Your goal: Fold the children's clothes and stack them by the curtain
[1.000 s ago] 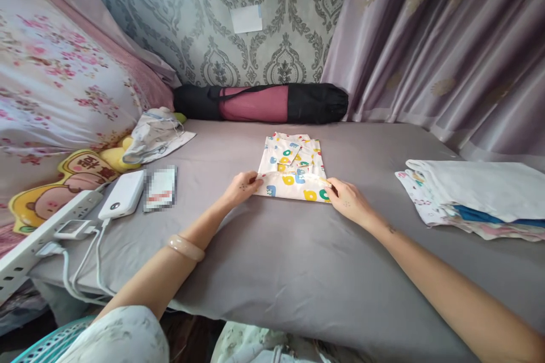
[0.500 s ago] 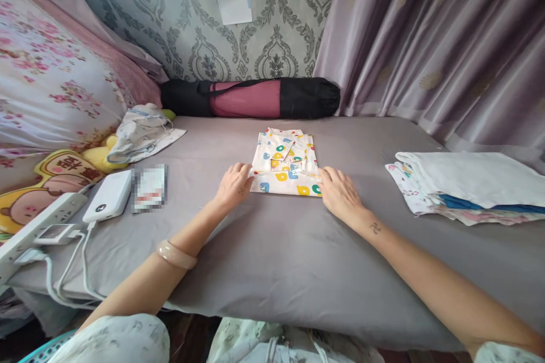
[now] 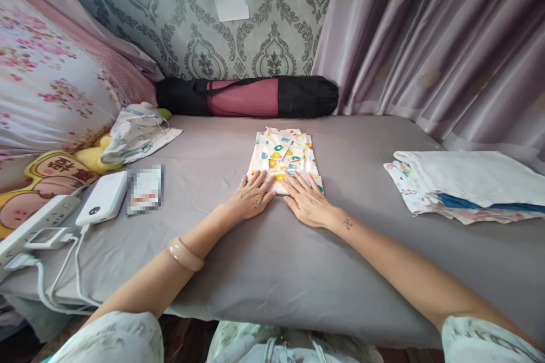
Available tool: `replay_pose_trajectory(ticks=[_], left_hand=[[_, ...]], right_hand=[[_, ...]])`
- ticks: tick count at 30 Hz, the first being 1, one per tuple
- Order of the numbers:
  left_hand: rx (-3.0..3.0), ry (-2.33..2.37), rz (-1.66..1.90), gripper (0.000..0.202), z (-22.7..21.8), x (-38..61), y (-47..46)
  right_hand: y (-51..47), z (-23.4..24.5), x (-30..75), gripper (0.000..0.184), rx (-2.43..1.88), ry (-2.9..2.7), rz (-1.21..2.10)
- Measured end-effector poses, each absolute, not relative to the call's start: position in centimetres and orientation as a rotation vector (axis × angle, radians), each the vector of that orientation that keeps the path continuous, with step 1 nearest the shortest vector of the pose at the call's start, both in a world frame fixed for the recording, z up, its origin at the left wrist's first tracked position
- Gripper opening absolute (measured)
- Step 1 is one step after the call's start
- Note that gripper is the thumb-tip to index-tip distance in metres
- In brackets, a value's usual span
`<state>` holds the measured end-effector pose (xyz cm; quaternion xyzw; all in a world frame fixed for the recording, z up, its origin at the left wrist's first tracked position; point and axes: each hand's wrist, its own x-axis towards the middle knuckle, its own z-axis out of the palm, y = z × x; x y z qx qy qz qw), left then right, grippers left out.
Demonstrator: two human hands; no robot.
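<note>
A small folded garment (image 3: 284, 152), cream with coloured letter prints, lies in the middle of the grey bed sheet (image 3: 264, 261). My left hand (image 3: 252, 197) lies flat on its near left edge, fingers stretched out. Beside it, my right hand (image 3: 307, 199) rests flat on the near right edge, fingers spread. Both hands press on the cloth side by side, almost touching. A pale bangle (image 3: 184, 254) is on my left wrist.
A stack of folded clothes (image 3: 464, 186) sits at the right. At the left lie a white power bank (image 3: 102, 197), a power strip (image 3: 34, 222) with cables, a crumpled garment (image 3: 136, 133) and a yellow plush cushion (image 3: 51, 170). A rolled mat in a black bag (image 3: 247, 96) lies against the wall.
My hands have moved from the garment's outer near corners inward onto its near edge and now lie flat together on it. The near fold has been laid down.
</note>
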<state>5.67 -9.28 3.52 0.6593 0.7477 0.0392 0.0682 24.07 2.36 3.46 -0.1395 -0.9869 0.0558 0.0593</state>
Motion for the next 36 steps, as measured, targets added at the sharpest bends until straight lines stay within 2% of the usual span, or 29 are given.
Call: replay_pose_trajectory(ticks=[9, 27, 36], left_hand=[[1.978, 2.327, 0.094, 0.058, 3.6, 6.3, -9.1], [2.012, 2.229, 0.185, 0.053, 3.5, 6.2, -7.3], [1.979, 2.214, 0.098, 0.054, 3.4, 5.6, -7.5]], right_hand=[[3.1, 3.6, 23.9, 0.059, -0.494, -3.086, 0.314], [3.9, 3.6, 23.4, 0.056, -0.533, -3.064, 0.295], [4.5, 3.3, 23.7, 0.056, -0.578, -3.065, 0.266]])
